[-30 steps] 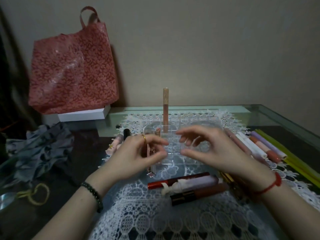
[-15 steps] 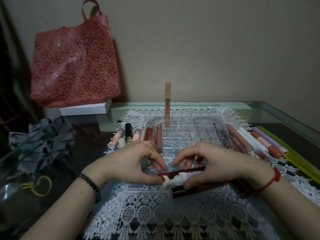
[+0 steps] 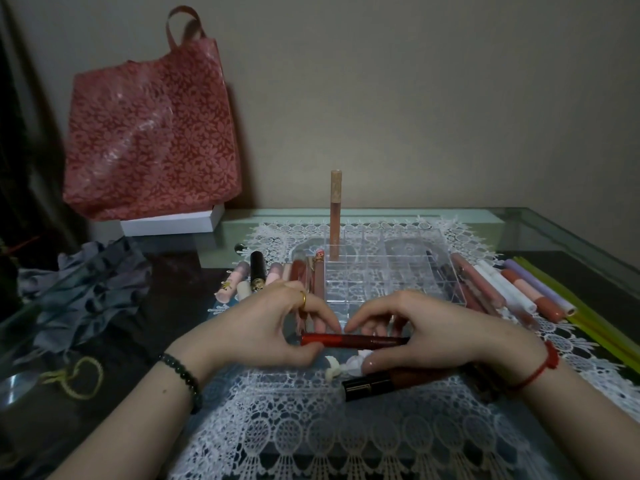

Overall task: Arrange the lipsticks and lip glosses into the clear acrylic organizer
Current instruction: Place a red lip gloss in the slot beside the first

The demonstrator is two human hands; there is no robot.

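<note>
Pinching red lip gloss (image 3: pixel 353 340), left grip (image 3: pixel 273 327) at red end, right grip (image 3: pixel 433 336) at dark end, organizer (image 3: pixel 381 278) just behind.

No text, label, brand or number can be read anywhere here.

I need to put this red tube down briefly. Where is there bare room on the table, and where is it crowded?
Free: the near lace mat, on your side of the dark lipstick; also the glass strip between the organizer and the wall. Crowded: the left tube row and right tube row beside the organizer, and under the left hand and right hand.
</note>
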